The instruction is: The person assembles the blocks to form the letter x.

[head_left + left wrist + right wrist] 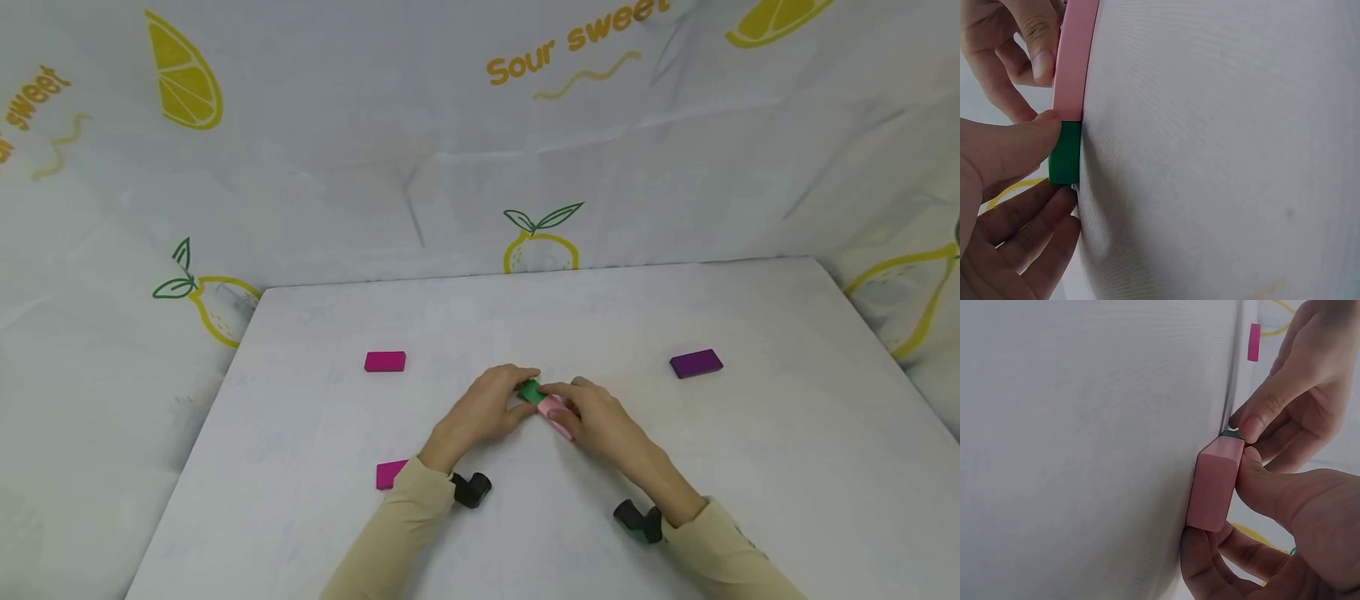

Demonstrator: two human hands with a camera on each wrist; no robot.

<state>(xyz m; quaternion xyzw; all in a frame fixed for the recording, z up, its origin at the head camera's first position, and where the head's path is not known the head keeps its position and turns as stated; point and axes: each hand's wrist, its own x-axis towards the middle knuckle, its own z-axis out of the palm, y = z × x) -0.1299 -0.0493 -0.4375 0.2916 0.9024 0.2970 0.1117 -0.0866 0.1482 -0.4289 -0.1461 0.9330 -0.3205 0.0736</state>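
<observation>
Near the middle of the white table, a green block (531, 392) and a light pink block (553, 413) lie end to end. My left hand (487, 406) pinches the green one, thumb on the near side and fingers on the far side. The pink block sits between the thumb and fingers of my right hand (600, 419). In the left wrist view the pink block (1074, 69) meets the green block (1066, 153) in a straight line. From the right wrist, the pink block's end (1213, 490) faces the camera and hides most of the green block (1232, 434).
A magenta block (385, 362) lies at the back left. Another magenta block (388, 475) is partly covered by the left sleeve (405, 508). A purple block (696, 364) lies at the right. Behind the table (315, 325) hangs a white lemon-print cloth (337, 167).
</observation>
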